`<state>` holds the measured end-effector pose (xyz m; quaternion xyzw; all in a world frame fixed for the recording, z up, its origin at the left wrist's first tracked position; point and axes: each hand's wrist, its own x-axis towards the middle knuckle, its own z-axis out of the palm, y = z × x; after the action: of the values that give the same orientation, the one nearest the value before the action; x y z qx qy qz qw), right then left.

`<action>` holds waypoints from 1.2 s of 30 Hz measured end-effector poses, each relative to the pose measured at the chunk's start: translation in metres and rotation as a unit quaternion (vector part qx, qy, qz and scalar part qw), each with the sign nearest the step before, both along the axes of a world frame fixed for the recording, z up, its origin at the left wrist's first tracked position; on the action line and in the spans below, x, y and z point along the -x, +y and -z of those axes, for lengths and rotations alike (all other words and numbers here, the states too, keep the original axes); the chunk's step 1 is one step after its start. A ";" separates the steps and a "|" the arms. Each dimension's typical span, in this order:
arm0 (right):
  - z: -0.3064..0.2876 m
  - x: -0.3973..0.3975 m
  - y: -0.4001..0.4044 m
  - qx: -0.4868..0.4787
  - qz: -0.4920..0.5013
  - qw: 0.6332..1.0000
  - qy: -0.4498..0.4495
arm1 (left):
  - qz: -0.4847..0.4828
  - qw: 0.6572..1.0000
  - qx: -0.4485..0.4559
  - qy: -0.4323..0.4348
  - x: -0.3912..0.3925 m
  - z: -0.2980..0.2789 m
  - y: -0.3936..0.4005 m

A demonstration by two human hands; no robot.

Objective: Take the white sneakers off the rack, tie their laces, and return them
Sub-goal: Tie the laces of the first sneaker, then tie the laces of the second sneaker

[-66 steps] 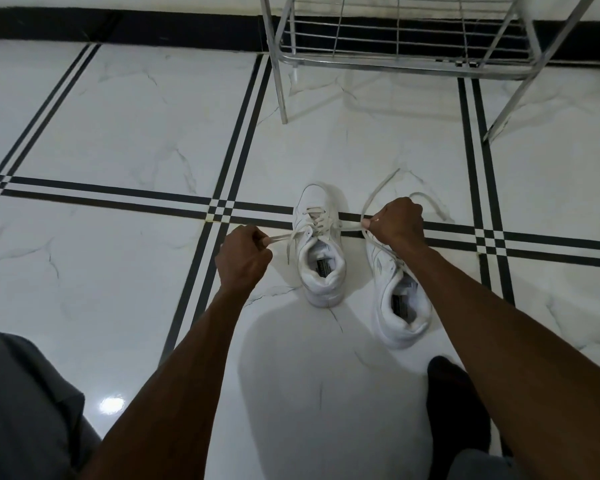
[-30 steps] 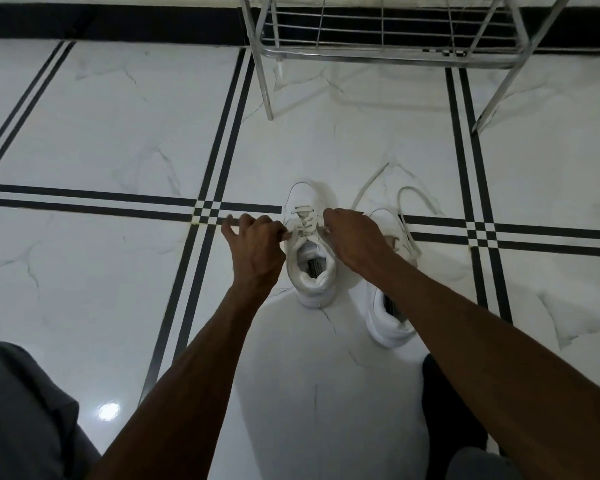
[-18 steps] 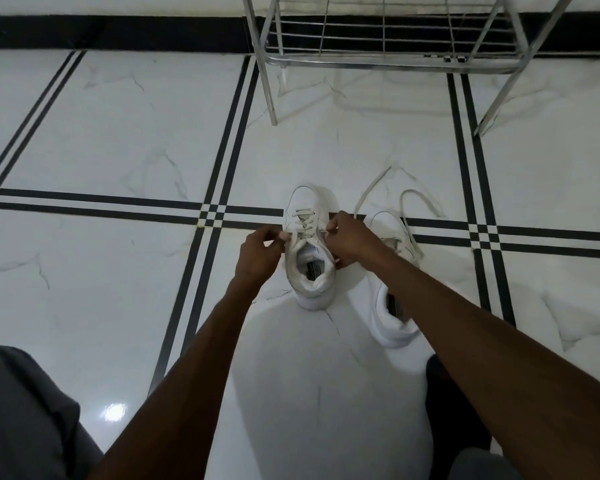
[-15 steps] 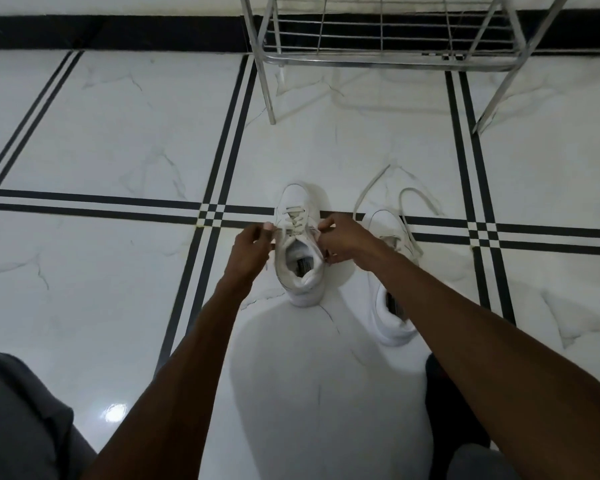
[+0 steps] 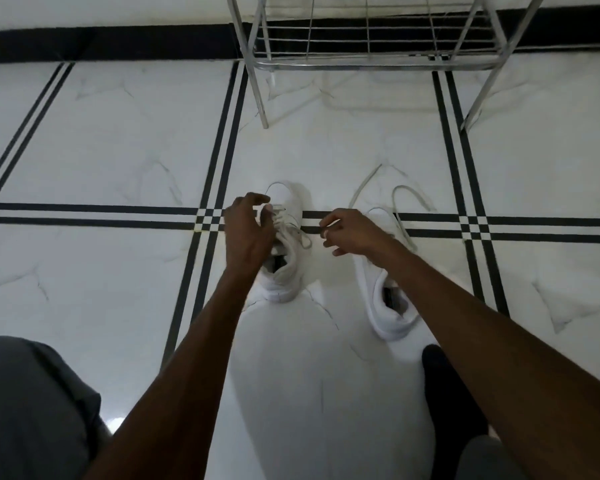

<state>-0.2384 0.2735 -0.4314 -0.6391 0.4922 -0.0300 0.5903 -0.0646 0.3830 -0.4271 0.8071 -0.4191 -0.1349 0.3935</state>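
Observation:
Two white sneakers stand on the tiled floor, toes pointing away from me. The left sneaker (image 5: 286, 271) has a lace loop lying across its tongue. My left hand (image 5: 246, 230) hovers over its left side with fingers spread, holding nothing and hiding part of the shoe. My right hand (image 5: 350, 233) is between the two shoes, over the toe of the right sneaker (image 5: 385, 306), with its fingers apart and empty. The right sneaker's loose laces (image 5: 407, 199) trail over the floor beyond its toe.
The metal wire shoe rack (image 5: 368, 62) stands against the wall just beyond the sneakers, its two front legs on the floor. My foot in a black sock (image 5: 444, 389) is near the right sneaker's heel. My grey-trousered knee (image 5: 32, 410) fills the lower left.
Both hands were pinching the left sneaker's laces over its tongue. They have let go and opened, and my right hand has moved right towards the other sneaker.

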 end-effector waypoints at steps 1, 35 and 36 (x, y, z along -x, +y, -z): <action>-0.006 0.008 -0.004 0.004 0.009 1.000 0.002 | 0.019 1.000 0.019 -0.012 0.011 -0.004 -0.006; -0.008 0.074 -0.019 0.085 0.058 0.991 0.086 | 0.116 0.986 -0.072 0.095 0.105 0.026 -0.029; -0.008 0.071 -0.019 0.110 0.051 0.988 0.093 | 0.117 0.987 -0.070 0.085 0.106 0.025 -0.028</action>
<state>-0.3096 0.2545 -0.4237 -0.6739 0.5710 -0.0542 0.4658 -0.1702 0.3550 -0.4522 0.7636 -0.4654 -0.2771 0.3515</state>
